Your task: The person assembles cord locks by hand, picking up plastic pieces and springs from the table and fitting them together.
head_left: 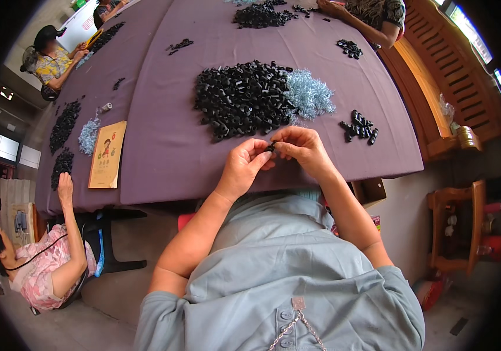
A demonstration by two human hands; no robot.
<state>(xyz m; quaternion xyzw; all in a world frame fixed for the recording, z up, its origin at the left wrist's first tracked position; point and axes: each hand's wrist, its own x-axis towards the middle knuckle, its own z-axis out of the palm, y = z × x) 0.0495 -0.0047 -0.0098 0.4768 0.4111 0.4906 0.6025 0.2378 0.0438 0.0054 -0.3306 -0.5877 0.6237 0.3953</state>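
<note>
My left hand [245, 164] and my right hand [304, 151] meet just over the near edge of the table. Between their pinched fingertips sits a small black tube-shaped piece [271, 147], mostly covered by the fingers. Whether a second part is there too, I cannot make out. Right beyond my hands lies a big heap of short black tube-shaped pieces [236, 96]. Against its right side rests a pile of clear, bluish, coil-like pieces [312, 93]. A smaller group of black pieces [358, 127] is spread to the right of my right hand.
A purple cloth [168, 158] covers the table. Leftward lie a yellowish booklet [107, 155], another bluish pile [89, 136] and black heaps [65, 126]. A co-worker in pink [57, 263] reaches in at the left; others sit farther off. A wooden bench [437, 70] stands at right.
</note>
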